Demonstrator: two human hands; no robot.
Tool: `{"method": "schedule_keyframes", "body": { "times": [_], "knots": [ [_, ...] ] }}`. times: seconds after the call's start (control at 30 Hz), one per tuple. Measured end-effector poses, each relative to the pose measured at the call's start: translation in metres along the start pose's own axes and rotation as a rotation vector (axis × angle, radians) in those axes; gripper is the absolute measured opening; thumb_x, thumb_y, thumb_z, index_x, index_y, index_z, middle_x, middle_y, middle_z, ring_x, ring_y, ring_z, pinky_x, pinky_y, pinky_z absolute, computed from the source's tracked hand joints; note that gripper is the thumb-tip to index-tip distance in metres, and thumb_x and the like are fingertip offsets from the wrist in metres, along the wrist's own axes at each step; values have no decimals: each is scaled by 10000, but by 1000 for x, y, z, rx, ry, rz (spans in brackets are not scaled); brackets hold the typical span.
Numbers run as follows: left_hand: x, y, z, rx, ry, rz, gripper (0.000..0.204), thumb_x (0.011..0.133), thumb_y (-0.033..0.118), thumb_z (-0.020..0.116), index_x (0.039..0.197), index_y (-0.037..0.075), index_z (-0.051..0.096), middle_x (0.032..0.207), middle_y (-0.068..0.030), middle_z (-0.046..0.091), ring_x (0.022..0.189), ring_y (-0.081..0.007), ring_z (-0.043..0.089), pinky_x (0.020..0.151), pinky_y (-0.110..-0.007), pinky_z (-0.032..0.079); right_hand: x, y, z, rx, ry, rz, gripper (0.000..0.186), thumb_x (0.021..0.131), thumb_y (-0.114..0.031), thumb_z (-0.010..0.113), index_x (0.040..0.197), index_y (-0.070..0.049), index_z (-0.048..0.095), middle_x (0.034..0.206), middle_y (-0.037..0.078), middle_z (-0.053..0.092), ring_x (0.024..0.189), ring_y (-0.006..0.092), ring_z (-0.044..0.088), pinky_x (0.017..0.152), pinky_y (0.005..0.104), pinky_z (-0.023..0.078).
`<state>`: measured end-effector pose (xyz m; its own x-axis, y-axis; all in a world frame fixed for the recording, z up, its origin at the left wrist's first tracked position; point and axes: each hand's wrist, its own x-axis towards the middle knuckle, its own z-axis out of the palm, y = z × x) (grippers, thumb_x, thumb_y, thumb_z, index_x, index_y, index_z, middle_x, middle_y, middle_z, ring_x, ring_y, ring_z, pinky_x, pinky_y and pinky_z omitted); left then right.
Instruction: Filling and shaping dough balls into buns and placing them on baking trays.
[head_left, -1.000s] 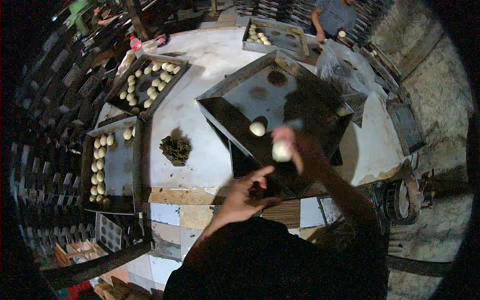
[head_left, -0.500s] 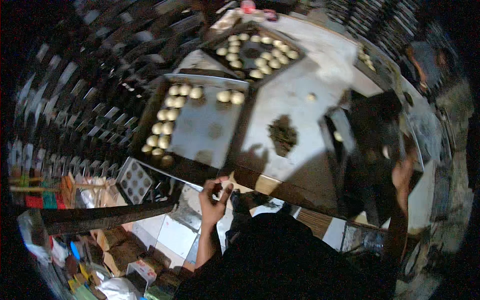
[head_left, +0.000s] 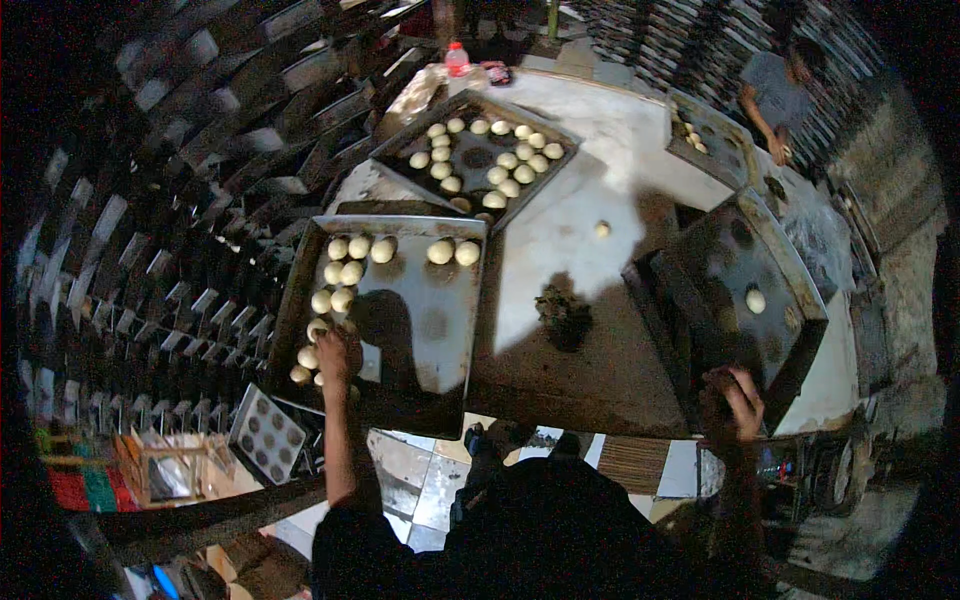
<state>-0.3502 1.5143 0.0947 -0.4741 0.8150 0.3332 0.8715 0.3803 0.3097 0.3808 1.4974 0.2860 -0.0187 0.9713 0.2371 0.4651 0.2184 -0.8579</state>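
Observation:
My left hand (head_left: 336, 356) reaches into the left metal tray (head_left: 462, 350), fingers closed on a pale dough ball (head_left: 318, 331) among the rows along its left side. My right hand (head_left: 734, 398) is low in the right tray (head_left: 812, 322), fingers curled in shadow; what they hold, if anything, is hidden. A single dough ball (head_left: 755, 300) sits further up that tray. Between the trays, another ball (head_left: 602, 229) and a dark clustered object (head_left: 562, 318) lie on the pale tabletop (head_left: 540, 260).
A tray of dough balls (head_left: 560, 135) stands behind the left tray; a smaller one (head_left: 715, 130) is at the back right, near a person (head_left: 775, 95). A red-capped bottle (head_left: 457, 62) stands at the far edge. Stacked trays (head_left: 180, 250) line the left.
The view has turned left. My left hand has moved from the table's front edge up into the left tray onto the dough balls. My right hand has moved down toward its tray's near end.

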Motion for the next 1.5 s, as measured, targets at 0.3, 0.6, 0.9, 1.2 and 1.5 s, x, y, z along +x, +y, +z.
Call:
{"method": "schedule_keyframes", "body": {
  "times": [0.3, 0.6, 0.9, 1.2, 1.5],
  "knots": [
    [-168, 425, -143, -1112, -359, 384, 485, 797, 34, 644, 1244, 42, 457, 1135, -149, 582, 1066, -278, 576, 941, -343, 432, -11, -34, 82, 147, -315, -52, 287, 925, -152, 545, 1151, 23, 567, 1043, 158, 636, 898, 228, 625, 777, 318, 491],
    [-223, 494, -184, -1444, -581, 49, 531, 794, 130, 713, 1257, -29, 506, 1018, -80, 545, 934, -156, 557, 811, -279, 481, -16, -87, 23, 245, -263, -532, 424, 778, -120, 681, 1142, 73, 583, 1395, 229, 351, 1174, 297, 512, 945, 375, 429],
    [-272, 447, -222, -1205, -45, 349, 456, 908, 205, 524, 1261, -76, 461, 1220, -251, 437, 1119, -272, 461, 838, -362, 458, -82, -139, 94, 480, 127, -205, 222, 913, -167, 557, 970, 37, 622, 818, 86, 654, 722, 142, 608, 651, 250, 484],
    [-263, 294, -253, -1755, -354, -588, 321, 928, 256, 562, 1029, -46, 601, 925, -81, 640, 847, -133, 578, 787, -260, 450, -89, -168, 252, 292, -162, -402, 288, 962, -246, 375, 953, -57, 593, 829, 128, 520, 834, 258, 498, 775, 368, 389],
    [-255, 274, -211, -1897, -634, -773, 280, 902, 256, 580, 1030, 8, 601, 895, -122, 655, 643, -134, 643, 466, -157, 488, -65, -121, 249, 243, -356, -139, 314, 941, -295, 486, 999, -11, 607, 863, 78, 632, 796, 164, 590, 735, 308, 482]
  ]
}}
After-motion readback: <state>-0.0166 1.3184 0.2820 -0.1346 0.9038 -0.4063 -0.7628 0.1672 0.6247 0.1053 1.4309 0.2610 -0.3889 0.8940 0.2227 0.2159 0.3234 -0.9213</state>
